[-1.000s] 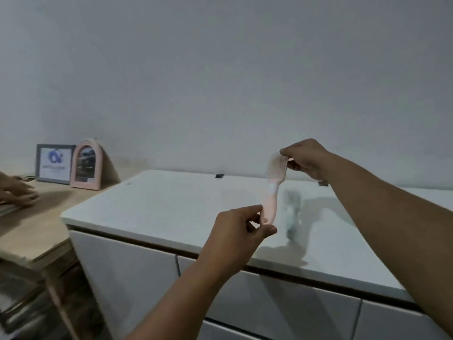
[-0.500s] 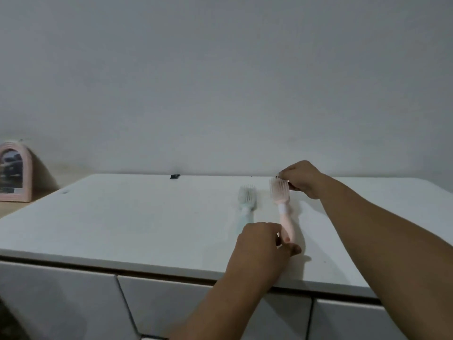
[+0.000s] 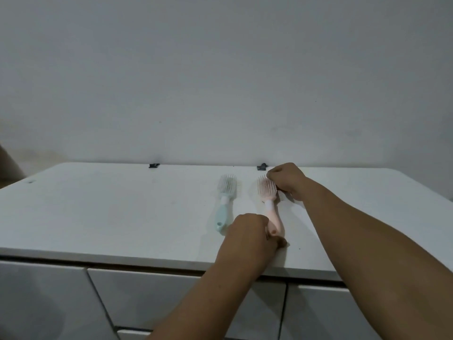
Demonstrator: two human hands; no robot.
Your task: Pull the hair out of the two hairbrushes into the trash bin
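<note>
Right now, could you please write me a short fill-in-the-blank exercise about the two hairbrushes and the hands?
1. The left hand holds the pink hairbrush by its ____.
2. The right hand is at the pink hairbrush's ____ end.
3. The hairbrush that no hand touches is ____ in colour.
4. Both hairbrushes lie on the white ____.

Missing words: handle; bristle; light blue; countertop

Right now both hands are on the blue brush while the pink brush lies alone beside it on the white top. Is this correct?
Not quite; the colours are swapped. In the head view the left hand and right hand are on the pink brush, while the blue brush lies alone beside it on the white top.
</note>
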